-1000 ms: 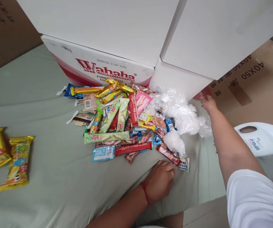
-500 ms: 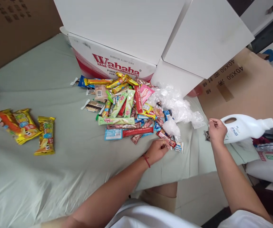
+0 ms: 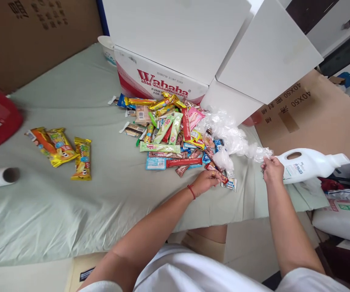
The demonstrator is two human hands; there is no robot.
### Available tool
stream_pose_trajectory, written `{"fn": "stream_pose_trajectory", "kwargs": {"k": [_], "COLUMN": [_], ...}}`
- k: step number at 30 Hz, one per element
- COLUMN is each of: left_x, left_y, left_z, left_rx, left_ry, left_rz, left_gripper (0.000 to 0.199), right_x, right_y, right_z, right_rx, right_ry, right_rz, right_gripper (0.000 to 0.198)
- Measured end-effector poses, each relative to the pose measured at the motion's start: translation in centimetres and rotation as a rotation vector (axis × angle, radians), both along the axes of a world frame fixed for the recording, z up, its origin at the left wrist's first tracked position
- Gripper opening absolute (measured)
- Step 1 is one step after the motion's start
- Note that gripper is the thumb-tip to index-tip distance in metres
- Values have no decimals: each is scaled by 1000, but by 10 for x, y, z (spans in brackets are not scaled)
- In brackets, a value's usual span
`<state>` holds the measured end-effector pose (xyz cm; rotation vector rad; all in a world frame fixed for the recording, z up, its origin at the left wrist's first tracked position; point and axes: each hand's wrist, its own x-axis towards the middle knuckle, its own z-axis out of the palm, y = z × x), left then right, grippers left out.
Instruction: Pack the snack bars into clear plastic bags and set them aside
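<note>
1. where the left hand (image 3: 206,181) is bent with its fingers drawn inward, a red-wrapped bar (image 3: 214,169) is met by the fingertips; whether it is pinched cannot be told.
2. the bar is placed just beyond that hand, at the near right edge of the snack pile (image 3: 159,148).
3. the right hand (image 3: 273,169) is curled, its fingertips set at the right end of the clear plastic (image 3: 234,138); a firm grip cannot be confirmed.
4. just right of this hand, a white bottle (image 3: 310,164) is laid on its side.
</note>
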<state>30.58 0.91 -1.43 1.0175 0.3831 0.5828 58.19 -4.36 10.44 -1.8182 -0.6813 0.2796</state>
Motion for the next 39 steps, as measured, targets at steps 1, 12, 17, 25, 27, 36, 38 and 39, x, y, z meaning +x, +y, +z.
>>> {"fn": "stream_pose_trajectory", "kwargs": {"k": [1, 12, 17, 25, 27, 36, 38, 39], "left_x": [-1, -7, -4, 1, 1, -1, -2, -1], "left_y": [1, -2, 6, 4, 4, 8, 8, 8], "left_z": [2, 5, 6, 5, 5, 3, 3, 2], "left_rx": [-15, 6, -76, -129, -143, -114, -97, -90], "left_ry": [-8, 93, 93, 19, 13, 11, 20, 27], "left_rz": [-1, 12, 120, 102, 111, 120, 113, 108], "left_gripper": [35, 59, 52, 64, 66, 56, 52, 52], "right_x": [-12, -112, -26, 31, 56, 98, 79, 67], "right_y": [-11, -41, -62, -84, -52, 74, 72, 68], "right_z": [-1, -42, -26, -64, -56, -51, -57, -61], "right_rx": [21, -342, -516, -757, -693, -544, -537, -548], "right_ry": [49, -29, -509, -510, -503, -152, -85, -90], "right_rz": [25, 445, -60, -159, -194, 214, 407, 484], "right_gripper": [51, 42, 69, 21, 32, 66, 78, 89]}}
